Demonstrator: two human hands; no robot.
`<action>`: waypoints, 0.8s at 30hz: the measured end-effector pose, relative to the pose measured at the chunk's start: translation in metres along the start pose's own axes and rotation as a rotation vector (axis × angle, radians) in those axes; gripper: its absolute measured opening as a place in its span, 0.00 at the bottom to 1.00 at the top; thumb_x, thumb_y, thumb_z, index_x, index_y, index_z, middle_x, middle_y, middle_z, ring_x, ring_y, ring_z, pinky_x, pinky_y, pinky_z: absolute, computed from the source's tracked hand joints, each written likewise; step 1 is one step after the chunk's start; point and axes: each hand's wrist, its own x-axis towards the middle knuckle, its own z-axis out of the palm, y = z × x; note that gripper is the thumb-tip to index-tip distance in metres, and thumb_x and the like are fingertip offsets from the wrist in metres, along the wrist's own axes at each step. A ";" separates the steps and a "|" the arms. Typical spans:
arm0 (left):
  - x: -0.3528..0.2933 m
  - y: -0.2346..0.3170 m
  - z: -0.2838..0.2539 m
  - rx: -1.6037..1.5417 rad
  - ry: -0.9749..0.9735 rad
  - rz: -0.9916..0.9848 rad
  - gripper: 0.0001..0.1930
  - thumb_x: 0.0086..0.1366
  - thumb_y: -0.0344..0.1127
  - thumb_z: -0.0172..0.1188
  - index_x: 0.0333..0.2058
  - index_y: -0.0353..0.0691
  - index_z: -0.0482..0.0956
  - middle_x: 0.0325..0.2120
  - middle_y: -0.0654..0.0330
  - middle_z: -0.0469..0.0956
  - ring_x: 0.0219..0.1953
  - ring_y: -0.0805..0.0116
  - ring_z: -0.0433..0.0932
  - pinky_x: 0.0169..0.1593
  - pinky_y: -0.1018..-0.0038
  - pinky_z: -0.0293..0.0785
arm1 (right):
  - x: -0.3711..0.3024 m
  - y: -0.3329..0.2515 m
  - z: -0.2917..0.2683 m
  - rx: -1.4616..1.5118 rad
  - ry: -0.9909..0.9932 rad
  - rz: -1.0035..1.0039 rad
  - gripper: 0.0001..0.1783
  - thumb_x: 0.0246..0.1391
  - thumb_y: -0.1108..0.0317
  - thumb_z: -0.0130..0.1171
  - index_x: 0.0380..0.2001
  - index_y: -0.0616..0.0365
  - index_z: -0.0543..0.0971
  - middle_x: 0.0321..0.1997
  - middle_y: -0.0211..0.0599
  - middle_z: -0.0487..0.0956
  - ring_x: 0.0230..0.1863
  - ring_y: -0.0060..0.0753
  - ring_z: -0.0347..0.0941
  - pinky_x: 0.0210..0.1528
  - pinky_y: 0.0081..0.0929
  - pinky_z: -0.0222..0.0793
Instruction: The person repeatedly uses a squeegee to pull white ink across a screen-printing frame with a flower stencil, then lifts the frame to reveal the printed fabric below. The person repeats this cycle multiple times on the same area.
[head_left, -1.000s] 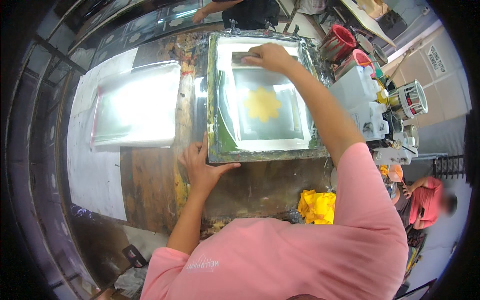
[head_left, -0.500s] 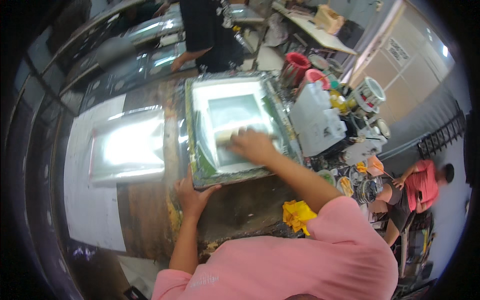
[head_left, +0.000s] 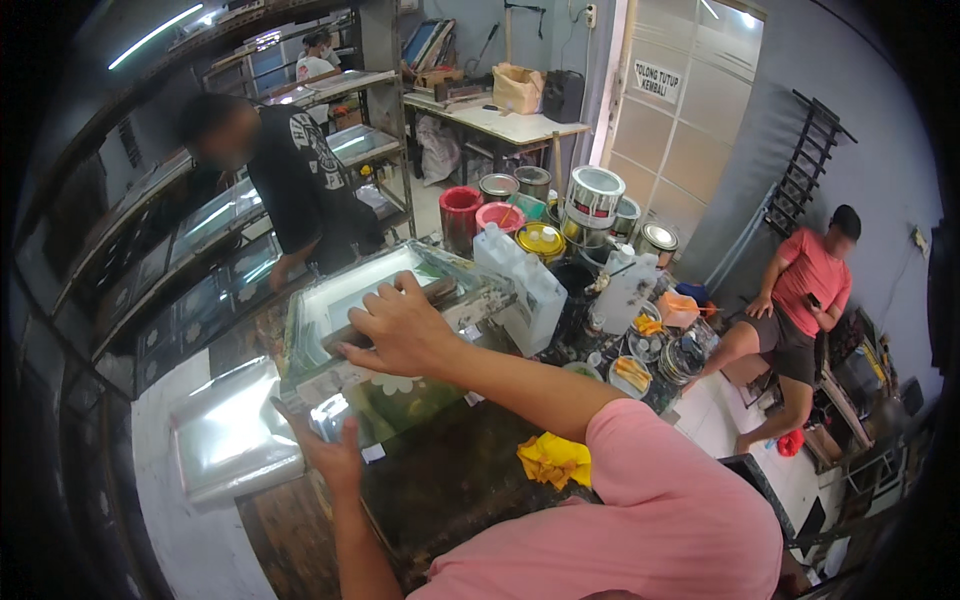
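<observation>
Right hand point(head_left: 400, 325) lies on top of the screen-printing frame point(head_left: 330, 330), fingers curled over a squeegee point(head_left: 395, 310) that sits across the mesh; grip looks closed on its handle. Left hand point(head_left: 335, 450) presses against the near edge of the frame, fingers spread along its rim; whether it grips or only braces, I cannot tell. Frame rests on the dark, stained worktable point(head_left: 440, 470), its near end just above a printed sheet with a pale flower motif point(head_left: 400, 385). A clear plastic sheet point(head_left: 225, 435) lies just left of the frame. A crumpled yellow rag point(head_left: 553, 460) sits on the table near the right forearm. White jerrycans point(head_left: 520, 285) and ink tins point(head_left: 595, 195) crowd the far right of the table. A person in a black shirt point(head_left: 300, 175) stands beyond the frame; another in a red shirt point(head_left: 810, 285) sits well apart, at right.
</observation>
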 end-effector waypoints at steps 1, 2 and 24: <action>-0.005 -0.002 -0.002 0.204 -0.077 0.010 0.51 0.67 0.51 0.72 0.76 0.28 0.55 0.76 0.37 0.56 0.77 0.41 0.56 0.79 0.50 0.46 | 0.012 0.004 -0.002 0.021 0.021 -0.014 0.25 0.61 0.42 0.64 0.32 0.56 0.81 0.31 0.42 0.79 0.39 0.48 0.77 0.54 0.50 0.64; -0.012 -0.005 -0.005 0.377 -0.132 0.027 0.51 0.69 0.54 0.70 0.77 0.28 0.53 0.76 0.35 0.55 0.78 0.38 0.54 0.80 0.47 0.42 | 0.022 0.007 -0.005 0.018 0.005 -0.011 0.26 0.62 0.41 0.63 0.32 0.57 0.82 0.30 0.42 0.79 0.38 0.48 0.77 0.54 0.51 0.63; 0.063 -0.049 -0.071 0.583 0.075 -0.074 0.26 0.71 0.42 0.67 0.65 0.42 0.79 0.64 0.46 0.80 0.71 0.47 0.72 0.79 0.45 0.49 | 0.128 0.046 -0.009 0.005 -0.026 0.056 0.34 0.66 0.35 0.58 0.29 0.60 0.83 0.26 0.47 0.81 0.30 0.56 0.75 0.43 0.46 0.67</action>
